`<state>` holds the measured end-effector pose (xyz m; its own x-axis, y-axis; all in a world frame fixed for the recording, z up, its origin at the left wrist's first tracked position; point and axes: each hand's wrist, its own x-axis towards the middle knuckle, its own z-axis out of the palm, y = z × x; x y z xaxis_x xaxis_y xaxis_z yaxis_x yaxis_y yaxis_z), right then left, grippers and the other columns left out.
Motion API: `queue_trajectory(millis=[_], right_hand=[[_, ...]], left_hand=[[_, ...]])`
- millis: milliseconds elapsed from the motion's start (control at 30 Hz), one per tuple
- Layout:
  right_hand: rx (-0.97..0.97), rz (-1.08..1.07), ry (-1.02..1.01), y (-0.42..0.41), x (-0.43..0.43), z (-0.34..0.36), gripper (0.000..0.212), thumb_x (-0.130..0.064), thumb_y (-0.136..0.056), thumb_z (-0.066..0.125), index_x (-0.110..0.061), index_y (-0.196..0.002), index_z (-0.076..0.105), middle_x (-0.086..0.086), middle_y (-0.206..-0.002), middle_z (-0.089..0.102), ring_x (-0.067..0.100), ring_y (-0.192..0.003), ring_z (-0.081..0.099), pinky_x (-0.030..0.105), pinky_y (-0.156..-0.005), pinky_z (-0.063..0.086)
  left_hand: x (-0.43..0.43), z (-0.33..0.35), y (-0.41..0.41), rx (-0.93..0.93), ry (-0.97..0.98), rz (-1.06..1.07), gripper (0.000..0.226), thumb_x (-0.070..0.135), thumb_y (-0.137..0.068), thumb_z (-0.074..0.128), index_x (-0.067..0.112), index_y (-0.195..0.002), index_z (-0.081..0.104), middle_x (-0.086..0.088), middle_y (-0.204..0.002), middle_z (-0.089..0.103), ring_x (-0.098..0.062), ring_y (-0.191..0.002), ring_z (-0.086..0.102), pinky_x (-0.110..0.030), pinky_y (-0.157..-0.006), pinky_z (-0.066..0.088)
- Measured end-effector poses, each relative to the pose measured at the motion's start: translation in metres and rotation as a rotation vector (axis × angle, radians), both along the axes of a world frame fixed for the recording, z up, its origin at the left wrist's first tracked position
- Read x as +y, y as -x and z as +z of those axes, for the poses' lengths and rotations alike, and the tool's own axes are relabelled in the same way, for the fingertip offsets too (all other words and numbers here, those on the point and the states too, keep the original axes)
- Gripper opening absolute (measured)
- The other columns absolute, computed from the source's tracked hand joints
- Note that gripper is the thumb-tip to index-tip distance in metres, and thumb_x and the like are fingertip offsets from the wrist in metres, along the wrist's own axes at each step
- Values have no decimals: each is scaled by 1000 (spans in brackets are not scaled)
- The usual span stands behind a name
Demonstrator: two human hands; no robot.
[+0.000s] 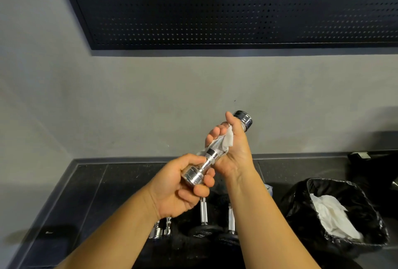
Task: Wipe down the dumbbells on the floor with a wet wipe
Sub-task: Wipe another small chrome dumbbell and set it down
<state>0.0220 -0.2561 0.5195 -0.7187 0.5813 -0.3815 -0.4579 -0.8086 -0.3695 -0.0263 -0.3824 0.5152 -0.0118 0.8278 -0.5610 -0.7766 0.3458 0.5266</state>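
Our left hand (172, 189) grips the chrome dumbbell (212, 153) by one head, our right hand (233, 152) clasping a wipe (228, 139) round its handle.

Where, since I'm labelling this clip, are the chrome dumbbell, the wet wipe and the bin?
chrome dumbbell (216, 146): head view, on its knurled handle.
wet wipe (228, 140): head view, on the white fold beside the handle.
bin (297, 206): head view, on its black-lined left wall.
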Motion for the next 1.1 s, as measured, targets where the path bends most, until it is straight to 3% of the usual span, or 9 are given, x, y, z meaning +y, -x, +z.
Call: queue_trajectory(millis=[133, 233, 300, 400, 633, 733, 933, 1000, 1100], right_hand=[[-107, -79, -50, 4, 6, 4, 34, -27, -94, 54, -17, -64, 39, -6, -37, 41, 8, -36, 53, 14, -40, 44], [-171, -134, -84, 4, 13, 4, 25, -26, -93, 54, -16, -73, 44, -5, -39, 46, 10, -40, 58, 17, -44, 47], [-182, -154, -92, 2, 14, 5, 21, -25, -93, 56, -16, -76, 47, -5, -40, 48, 10, -41, 60, 18, -45, 48], [-162, -148, -111, 1, 14, 10, 23, -25, -93, 56, -17, -74, 47, -5, -40, 48, 9, -40, 59, 17, -45, 48], [94, -29, -67, -5, 9, 14, 38, -27, -91, 56, -19, -56, 43, -7, -39, 46, 6, -37, 54, 16, -39, 44], [59, -39, -81, -4, 8, 14, 37, -26, -91, 56, -19, -58, 41, -6, -40, 46, 7, -37, 55, 16, -39, 44], [-97, -122, -97, -3, 10, 8, 25, -25, -92, 57, -17, -71, 46, -5, -41, 49, 10, -42, 60, 18, -42, 48], [-110, -131, -116, -3, 8, 7, 23, -24, -92, 57, -16, -73, 48, -4, -42, 50, 10, -42, 61, 18, -42, 48], [-87, -108, -154, -3, 7, 9, 25, -24, -92, 57, -16, -72, 45, -4, -42, 48, 10, -42, 60, 18, -42, 46]], left_hand=[[-8, 7, 1, 689, 54, -78, 46, 41, -73, 71, 15, -108, 61, -4, -78, 67, -16, -62, 64, -21, -45, 42], [-17, 2, -5, 1461, 84, -97, 38, 47, -69, 74, 34, -98, 54, 8, -65, 59, -4, -55, 54, -22, -52, 42], [-18, -1, -9, 1706, 60, -1, 29, 45, -74, 71, 34, -95, 54, 9, -60, 56, -4, -50, 50, -21, -51, 44], [-16, -7, -8, 1533, -60, 74, 20, 41, -76, 70, 25, -83, 59, 3, -60, 59, -5, -49, 49, -24, -52, 45], [-8, -2, -11, -55, -137, 41, 45, 44, -76, 63, -2, -81, 64, -5, -53, 49, -5, -29, 33, -13, -27, 18], [-9, -3, -12, 82, -108, 33, 51, 52, -78, 56, 2, -91, 61, -9, -63, 53, -9, -37, 40, -14, -30, 22], [-17, -4, -8, 1373, -43, 175, 43, 41, -67, 78, 32, -104, 58, 13, -89, 71, -9, -75, 69, -25, -67, 55], [-17, -6, -11, 1367, -79, 231, 30, 28, -76, 75, 27, -103, 61, 9, -86, 72, -9, -74, 70, -21, -64, 54], [-14, 0, -17, 892, -136, 244, 29, 32, -82, 64, 12, -102, 66, -9, -83, 72, -14, -62, 66, -18, -51, 46]])
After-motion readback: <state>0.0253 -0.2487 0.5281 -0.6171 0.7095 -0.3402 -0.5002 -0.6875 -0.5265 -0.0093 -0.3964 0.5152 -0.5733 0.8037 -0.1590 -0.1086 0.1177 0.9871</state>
